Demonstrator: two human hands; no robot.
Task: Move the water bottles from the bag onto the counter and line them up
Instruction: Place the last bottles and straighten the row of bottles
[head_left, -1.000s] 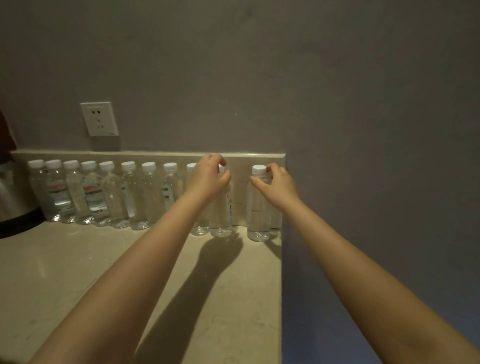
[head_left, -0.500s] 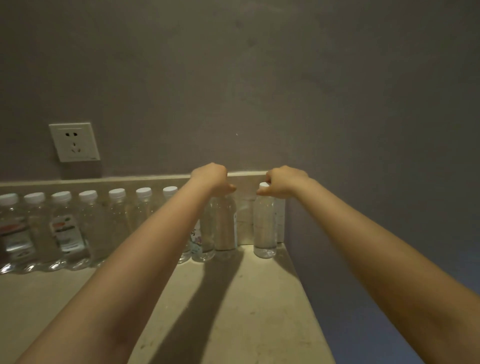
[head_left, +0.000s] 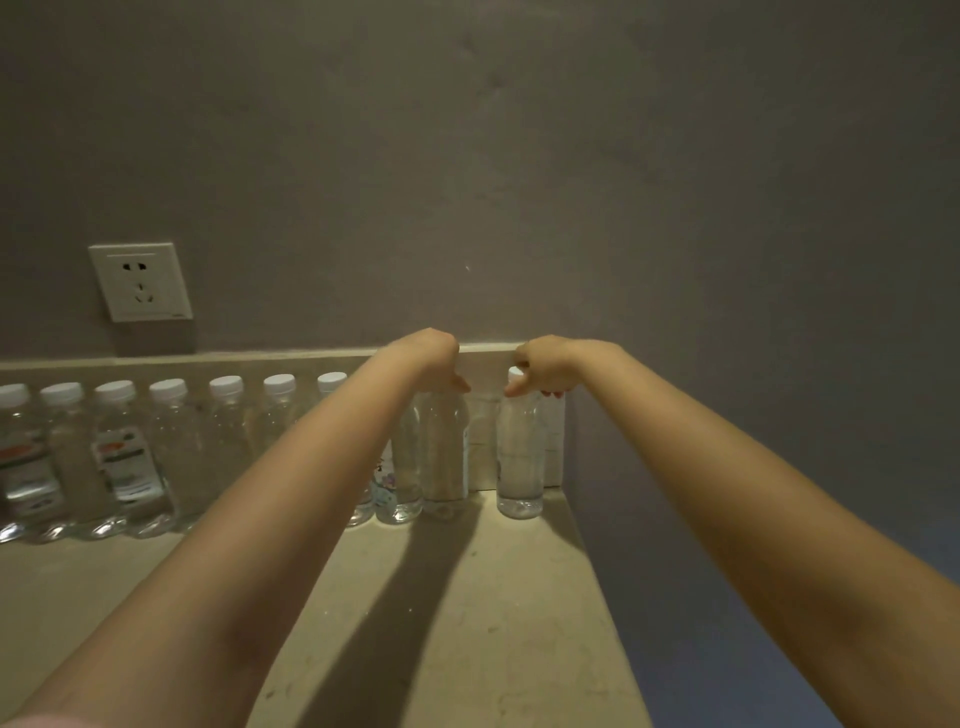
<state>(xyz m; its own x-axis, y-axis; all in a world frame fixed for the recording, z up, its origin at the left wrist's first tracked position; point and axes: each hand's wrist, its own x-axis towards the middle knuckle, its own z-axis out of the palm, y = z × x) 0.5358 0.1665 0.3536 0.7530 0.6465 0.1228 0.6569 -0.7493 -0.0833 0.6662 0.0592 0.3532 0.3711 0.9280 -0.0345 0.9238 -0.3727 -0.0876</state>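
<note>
1. Wall: grey-brown, matt finish, with faint uneven patches across the upper part. Lighting is dim throughout.
2. Wall socket: white square plate fixed to the wall at the left. It has two-pin slots above and a three-pin set below. There is a small marking at the lower right corner, too small to read.
3. Stone upstand: pale strip running along the foot of the wall, with its top edge just below the socket. It ends at a square corner on the right.
4. Speck: a small pale mark on the wall, right of the socket and well apart from it.
5. Bluish-grey surface: at the lower right, in shadow. Cannot tell whether it is wall or floor.
</note>
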